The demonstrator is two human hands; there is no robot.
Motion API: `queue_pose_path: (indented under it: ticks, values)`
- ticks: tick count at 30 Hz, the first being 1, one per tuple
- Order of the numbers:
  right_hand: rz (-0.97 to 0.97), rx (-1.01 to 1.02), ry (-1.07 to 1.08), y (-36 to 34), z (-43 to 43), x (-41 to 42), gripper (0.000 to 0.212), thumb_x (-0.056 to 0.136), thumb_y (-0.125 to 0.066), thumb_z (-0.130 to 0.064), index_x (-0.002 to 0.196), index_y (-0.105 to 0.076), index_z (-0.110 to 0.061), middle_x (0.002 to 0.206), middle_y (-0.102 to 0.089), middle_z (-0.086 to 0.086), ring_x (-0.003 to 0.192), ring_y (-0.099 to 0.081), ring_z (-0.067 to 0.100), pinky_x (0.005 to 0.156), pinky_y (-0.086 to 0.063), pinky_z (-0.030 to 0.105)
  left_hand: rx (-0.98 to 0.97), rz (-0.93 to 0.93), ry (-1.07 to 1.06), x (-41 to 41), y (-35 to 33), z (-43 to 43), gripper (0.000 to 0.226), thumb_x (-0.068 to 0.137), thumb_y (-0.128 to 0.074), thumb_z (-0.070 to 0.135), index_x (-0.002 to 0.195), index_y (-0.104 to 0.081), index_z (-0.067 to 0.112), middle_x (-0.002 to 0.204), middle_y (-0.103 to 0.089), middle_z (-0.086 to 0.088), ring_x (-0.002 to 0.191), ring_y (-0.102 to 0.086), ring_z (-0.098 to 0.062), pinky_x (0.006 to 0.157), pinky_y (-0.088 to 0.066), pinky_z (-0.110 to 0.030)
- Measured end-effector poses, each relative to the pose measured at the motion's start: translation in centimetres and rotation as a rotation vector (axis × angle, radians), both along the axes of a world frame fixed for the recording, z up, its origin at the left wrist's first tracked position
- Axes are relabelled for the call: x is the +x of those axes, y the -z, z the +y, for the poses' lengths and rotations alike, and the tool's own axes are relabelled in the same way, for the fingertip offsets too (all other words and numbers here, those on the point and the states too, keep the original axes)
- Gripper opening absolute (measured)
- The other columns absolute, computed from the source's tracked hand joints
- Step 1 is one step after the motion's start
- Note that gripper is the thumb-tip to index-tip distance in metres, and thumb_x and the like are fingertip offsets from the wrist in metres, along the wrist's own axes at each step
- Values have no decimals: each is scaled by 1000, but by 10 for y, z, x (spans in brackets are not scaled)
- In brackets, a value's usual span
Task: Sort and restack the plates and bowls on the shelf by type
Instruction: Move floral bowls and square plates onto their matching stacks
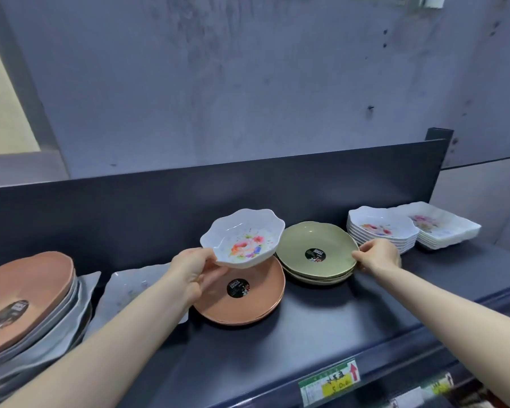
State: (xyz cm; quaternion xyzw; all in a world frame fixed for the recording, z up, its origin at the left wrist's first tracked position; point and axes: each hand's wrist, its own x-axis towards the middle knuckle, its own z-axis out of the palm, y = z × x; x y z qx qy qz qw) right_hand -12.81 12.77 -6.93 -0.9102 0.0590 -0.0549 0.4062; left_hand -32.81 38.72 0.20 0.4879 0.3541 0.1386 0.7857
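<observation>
The left hand (193, 275) has its grip round the floral bowl (243, 238) above the orange plates (248, 304). At three o'clock the right hand (379, 256) pinches the edge of the green plates (301, 240).

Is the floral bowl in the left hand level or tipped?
Tipped: the floral bowl in the left hand shows its inside, with the right rim higher.

Cut off at the left edge: brown-topped plate stack (27, 301). Largely hidden behind the left forearm (115, 334): white plate (130, 285). Too blurred to read: price label (330, 384).
</observation>
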Motion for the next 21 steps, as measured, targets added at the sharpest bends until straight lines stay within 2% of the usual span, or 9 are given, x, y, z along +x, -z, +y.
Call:
queue_pose_path:
  ticks: [2, 5, 8, 10, 11, 14, 16, 18, 21]
  values:
    - [-4, -34, 8, 0, 1, 0, 8, 76, -72, -17, 75, -75, -10, 79, -73, 13, 86, -67, 29, 69, -44, 29, 19, 8, 13, -1, 3, 2, 20, 82, -44, -16, 79, -56, -2, 81, -63, -18, 70, -63, -25, 49, -57, -30]
    - [20, -94, -35, 1, -3, 1, 12, 74, -74, -23, 69, -73, -11, 76, -73, 11, 84, -69, 28, 71, -48, 30, 73, 13, 40, -1, 7, 3, 23, 82, -45, -15, 75, -58, 2, 81, -63, -15, 73, -63, -24, 50, -57, -28]
    - [-93, -151, -30, -4, -5, -6, 10, 75, -72, -19, 83, -76, -15, 89, -74, 10, 93, -67, 29, 72, -47, 30, 95, 2, 76, 2, 16, -1, 20, 82, -46, -14, 82, -61, 0, 82, -66, -14, 72, -64, -21, 48, -57, -25]
    - [-148, -59, -83, -10, 1, -13, 13, 78, -67, -15, 85, -77, -15, 87, -74, 9, 85, -68, 27, 75, -50, 31, 94, -5, 128, 7, 25, -4, 29, 80, -48, -12, 104, -62, -3, 98, -70, -17, 82, -69, -24, 52, -60, -27]
    - [-119, 78, -138, -13, 6, -18, 12, 80, -64, -14, 83, -76, -13, 81, -73, 11, 73, -67, 24, 73, -53, 32, 88, -8, 142, 10, 30, -6, 36, 78, -50, -11, 112, -61, -3, 106, -69, -18, 89, -70, -26, 54, -60, -27]
    - [51, 461, -283, -26, 16, -35, 17, 89, -62, -16, 86, -70, -1, 74, -67, 14, 55, -60, 18, 54, -55, 23, 93, -21, 159, 20, 38, -21, 39, 78, -53, -9, 116, -59, 0, 109, -68, -17, 82, -72, -23, 59, -61, -31]
    - [130, 467, -384, -36, 13, -42, 16, 87, -66, -16, 85, -70, -1, 72, -67, 12, 56, -61, 17, 53, -55, 20, 111, -26, 174, 26, 42, -37, 38, 78, -55, -9, 115, -59, 2, 108, -67, -18, 83, -70, -24, 70, -62, -35]
    - [155, 389, -423, -40, 4, -40, 8, 82, -68, -5, 84, -71, 2, 69, -65, 11, 53, -60, 17, 55, -57, 21, 113, -31, 203, 32, 42, -56, 40, 78, -57, -7, 117, -57, 4, 110, -67, -19, 91, -69, -28, 75, -61, -37]
    - [154, 305, -389, -42, -18, -20, 10, 77, -64, 8, 84, -70, 8, 72, -65, 16, 57, -62, 22, 56, -59, 26, 113, -44, 236, 48, 36, -83, 38, 80, -56, -6, 117, -56, 5, 108, -68, -23, 84, -69, -30, 61, -61, -28]
